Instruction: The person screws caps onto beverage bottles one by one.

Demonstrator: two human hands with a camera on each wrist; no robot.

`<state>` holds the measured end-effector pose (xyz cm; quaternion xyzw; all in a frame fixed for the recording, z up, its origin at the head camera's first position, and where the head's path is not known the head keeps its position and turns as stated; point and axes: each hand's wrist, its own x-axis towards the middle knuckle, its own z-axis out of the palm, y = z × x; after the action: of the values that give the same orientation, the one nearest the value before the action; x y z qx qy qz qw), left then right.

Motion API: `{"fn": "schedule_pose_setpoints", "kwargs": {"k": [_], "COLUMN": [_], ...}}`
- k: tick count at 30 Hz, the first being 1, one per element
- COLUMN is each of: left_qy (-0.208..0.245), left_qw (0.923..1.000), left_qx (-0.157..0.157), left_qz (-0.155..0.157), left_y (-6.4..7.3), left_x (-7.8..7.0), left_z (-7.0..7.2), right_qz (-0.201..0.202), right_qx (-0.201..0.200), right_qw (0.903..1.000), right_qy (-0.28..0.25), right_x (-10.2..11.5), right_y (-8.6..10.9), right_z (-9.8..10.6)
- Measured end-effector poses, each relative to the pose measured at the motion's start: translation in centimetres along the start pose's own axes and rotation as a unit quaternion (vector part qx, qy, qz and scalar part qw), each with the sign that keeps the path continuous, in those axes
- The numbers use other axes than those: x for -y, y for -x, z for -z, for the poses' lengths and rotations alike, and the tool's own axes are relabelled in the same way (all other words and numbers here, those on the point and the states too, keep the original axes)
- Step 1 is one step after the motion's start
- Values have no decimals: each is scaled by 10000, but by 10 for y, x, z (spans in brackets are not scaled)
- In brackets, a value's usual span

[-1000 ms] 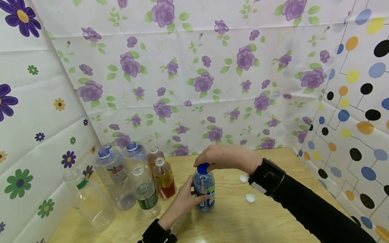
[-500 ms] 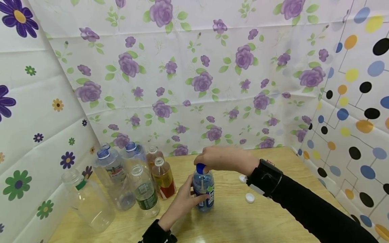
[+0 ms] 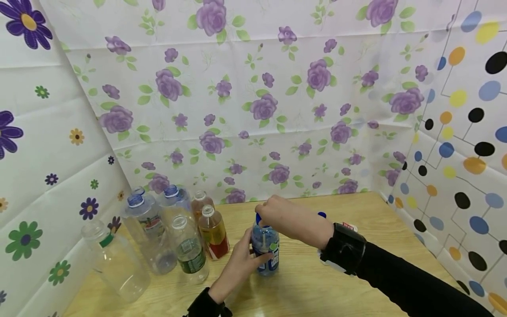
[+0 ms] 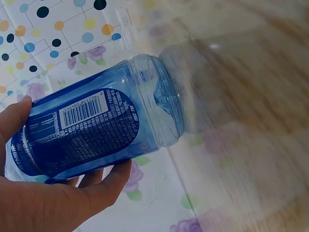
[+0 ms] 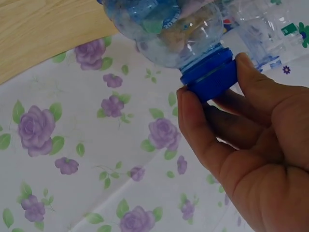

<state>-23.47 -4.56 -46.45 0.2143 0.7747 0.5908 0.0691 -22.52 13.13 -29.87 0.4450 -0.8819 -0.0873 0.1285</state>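
Observation:
My left hand (image 3: 242,262) grips a clear blue plastic bottle (image 3: 264,244) around its label, and the bottle stands upright on the table. In the left wrist view, the dark blue label (image 4: 91,125) with a barcode shows between thumb and fingers. On top, my right hand (image 3: 293,220) pinches the blue screw cap (image 5: 212,75) between thumb and fingertips. The right wrist view shows the cap on the bottle's neck (image 5: 203,55). From the head view, the right hand hides most of the cap.
Left of my hands stand several uncapped bottles: a large clear one (image 3: 116,262), bluish ones (image 3: 148,233), one with a green label (image 3: 190,251) and one with a red-yellow label (image 3: 214,233). Another blue cap (image 3: 321,215) lies beyond my right wrist. Patterned cloth (image 3: 237,110) borders the table.
My right hand has twisted on the cap, its wrist swinging down and toward me. A blue cap behind it now shows, while the white caps are mostly covered. The left hand keeps its grip.

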Motion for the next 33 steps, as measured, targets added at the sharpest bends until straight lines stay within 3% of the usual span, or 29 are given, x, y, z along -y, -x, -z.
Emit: {"fn": "schedule_pose_setpoints", "kwargs": {"k": [5, 10, 15, 22, 28, 33], "left_qy": [-66, -144, -165, -139, -87, -41], "left_qw": [9999, 9998, 9998, 9998, 9998, 9999], "left_qx": [-57, -99, -128, -171, -183, -148], "left_qz": [-60, -101, -34, 30, 15, 55], "left_y": [0, -2, -2, -2, -4, -3], "left_x": [-1, -2, -3, 2, 3, 2], "left_z": [-2, -2, -1, 0, 0, 1], "right_qz": [-217, -361, -522, -730, -1217, -1491], "right_qx": [-56, 170, 93, -248, -326, -726], "right_qw": [9995, 9990, 9962, 9843, 9695, 9558], "right_qy": [-240, -176, -687, -1585, -2103, -2429], "right_x": [4, 3, -5, -12, -18, -21], "right_y": [-2, -6, -4, 9, 24, 47], "right_z": [-2, -1, -6, -24, -38, -64]}}
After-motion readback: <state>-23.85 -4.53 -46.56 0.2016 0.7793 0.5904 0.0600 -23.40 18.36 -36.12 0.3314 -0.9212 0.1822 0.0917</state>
